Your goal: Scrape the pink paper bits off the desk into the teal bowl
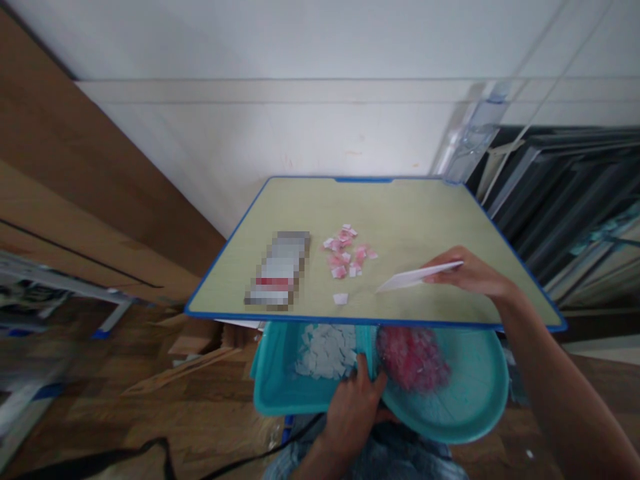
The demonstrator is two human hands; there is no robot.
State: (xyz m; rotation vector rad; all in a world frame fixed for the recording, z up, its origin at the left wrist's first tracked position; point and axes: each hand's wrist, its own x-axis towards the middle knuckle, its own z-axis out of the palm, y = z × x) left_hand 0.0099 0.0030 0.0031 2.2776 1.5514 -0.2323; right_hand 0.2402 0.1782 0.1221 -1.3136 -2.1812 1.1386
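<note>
My right hand [463, 272] is closed around one end of a thin white card or paper sheet [407, 277], held low over the right side of the small table [415, 213]. Below the table's front edge, my left hand [353, 403] pinches the meeting rims of a rectangular teal basin [280, 403] and a round teal basin [465, 430]. White paper-like pieces [327, 350] lie in the rectangular basin. A heap of small red-pink things [413, 357] sits in the round one. On the tabletop are a loose cluster of pink-and-white pieces [345, 252] and a single white piece [341, 299].
A blurred-out phone-like slab [279, 270] lies on the table's left side. A clear plastic bottle [473, 140] stands at the back right corner, against the white wall. Dark panels [565, 180] lean at the right; cardboard [100, 187] rises at the left.
</note>
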